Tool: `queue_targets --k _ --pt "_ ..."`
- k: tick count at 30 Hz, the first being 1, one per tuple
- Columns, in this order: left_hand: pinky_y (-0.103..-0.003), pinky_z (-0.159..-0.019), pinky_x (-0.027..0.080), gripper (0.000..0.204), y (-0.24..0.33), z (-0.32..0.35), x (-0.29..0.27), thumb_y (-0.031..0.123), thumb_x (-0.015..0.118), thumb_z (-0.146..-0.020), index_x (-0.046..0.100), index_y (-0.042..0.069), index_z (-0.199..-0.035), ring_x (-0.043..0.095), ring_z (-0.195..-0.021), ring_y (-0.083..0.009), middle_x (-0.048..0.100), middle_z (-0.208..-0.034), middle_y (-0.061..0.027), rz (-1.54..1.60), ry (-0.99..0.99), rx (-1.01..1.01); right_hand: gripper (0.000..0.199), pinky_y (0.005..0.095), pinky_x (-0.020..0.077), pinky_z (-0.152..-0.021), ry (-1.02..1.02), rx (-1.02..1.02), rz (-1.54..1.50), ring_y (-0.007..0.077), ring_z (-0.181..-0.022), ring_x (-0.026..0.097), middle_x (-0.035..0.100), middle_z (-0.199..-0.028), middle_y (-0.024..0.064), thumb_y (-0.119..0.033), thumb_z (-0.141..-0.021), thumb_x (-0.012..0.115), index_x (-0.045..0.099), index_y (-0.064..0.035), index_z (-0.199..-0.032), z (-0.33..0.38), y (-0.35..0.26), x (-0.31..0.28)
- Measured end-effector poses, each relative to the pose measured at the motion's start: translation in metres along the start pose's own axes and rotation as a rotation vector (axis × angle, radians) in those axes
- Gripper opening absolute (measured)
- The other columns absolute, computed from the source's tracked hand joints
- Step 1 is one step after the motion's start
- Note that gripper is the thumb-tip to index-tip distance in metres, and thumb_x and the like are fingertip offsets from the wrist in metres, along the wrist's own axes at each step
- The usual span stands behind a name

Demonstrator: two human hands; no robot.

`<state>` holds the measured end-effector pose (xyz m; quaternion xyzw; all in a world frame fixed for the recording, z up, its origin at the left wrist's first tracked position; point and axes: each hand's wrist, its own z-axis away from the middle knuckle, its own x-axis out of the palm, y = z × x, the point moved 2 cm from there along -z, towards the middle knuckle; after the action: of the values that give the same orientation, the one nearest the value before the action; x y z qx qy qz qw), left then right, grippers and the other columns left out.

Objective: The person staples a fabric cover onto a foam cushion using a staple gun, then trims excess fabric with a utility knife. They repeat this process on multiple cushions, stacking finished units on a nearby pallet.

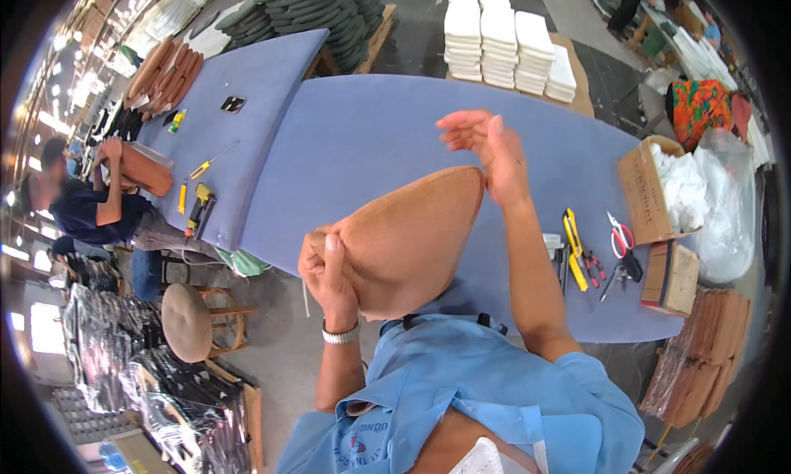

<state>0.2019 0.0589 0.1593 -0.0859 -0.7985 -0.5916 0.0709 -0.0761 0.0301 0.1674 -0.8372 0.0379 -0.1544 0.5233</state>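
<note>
A padded seat cushion covered in tan-brown fabric is held up on edge over the near side of the blue-covered table. My left hand grips its left corner, the thumb on the face towards me and the fingers curled at the edge. Just beyond the cushion's upper right edge, my right hand is raised with its fingers apart and nothing in it. The cushion's far face is hidden from me.
Right on the table lie yellow cutters, red-handled scissors, pliers and a cardboard box with white stuffing. On the left table are a screwdriver and a yellow-black power tool; a co-worker handles a brown cushion there. White pads stand beyond.
</note>
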Motion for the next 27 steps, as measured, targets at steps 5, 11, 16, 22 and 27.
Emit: queue_targets --k 5,11,16,22,27 --pt "-0.037 -0.094 0.049 0.028 0.002 0.008 0.005 0.020 0.063 -0.103 0.052 0.005 -0.081 0.064 -0.096 -0.0178 0.073 -0.113 -0.0195 0.092 0.032 0.060 0.074 0.0326 0.0540 -0.080 -0.098 0.110 0.160 0.0194 -0.083 0.069 0.074 -0.089 0.0140 -0.053 -0.111 0.030 0.073 0.0053 -0.099 0.026 -0.019 0.012" --pt "-0.042 -0.101 0.051 0.035 0.035 0.004 0.074 0.029 0.070 -0.098 0.064 0.001 -0.117 0.066 -0.116 -0.0248 0.070 -0.123 -0.0166 0.107 -0.132 0.341 0.069 0.0333 0.0552 -0.078 -0.057 0.056 0.247 0.0201 -0.081 0.070 0.074 -0.084 0.0134 -0.049 -0.111 0.035 0.075 0.0044 -0.094 -0.012 -0.050 -0.007" --pt "-0.040 -0.089 0.058 0.059 0.025 -0.013 0.089 0.026 0.091 -0.076 0.066 0.001 -0.123 0.072 -0.103 -0.0326 0.073 -0.116 -0.0168 -0.528 -0.338 0.431 0.049 0.0388 0.0564 -0.081 -0.519 -0.092 0.636 0.0286 -0.090 0.073 0.075 -0.096 0.0148 -0.047 -0.095 0.067 0.073 -0.0011 -0.113 -0.017 -0.065 -0.028" --pt "-0.038 -0.084 0.059 0.059 0.039 -0.030 0.089 0.031 0.092 -0.075 0.070 0.003 -0.121 0.075 -0.097 -0.0297 0.075 -0.110 -0.0156 -0.504 -0.583 0.385 0.067 0.0458 0.0555 -0.079 -1.055 0.032 0.830 0.0396 -0.093 0.071 0.075 -0.098 0.0179 -0.043 -0.068 0.090 0.070 -0.0069 -0.120 -0.028 -0.098 -0.015" --pt "-0.034 -0.081 0.060 0.051 0.035 -0.030 0.088 0.032 0.091 -0.077 0.075 0.000 -0.114 0.077 -0.092 -0.0249 0.078 -0.102 -0.0161 -0.562 -0.446 0.316 0.052 0.0465 0.0544 -0.075 -1.161 0.105 0.953 0.0402 -0.089 0.070 0.075 -0.094 0.0168 -0.039 -0.074 0.087 0.071 -0.0070 -0.112 -0.037 -0.088 0.002"
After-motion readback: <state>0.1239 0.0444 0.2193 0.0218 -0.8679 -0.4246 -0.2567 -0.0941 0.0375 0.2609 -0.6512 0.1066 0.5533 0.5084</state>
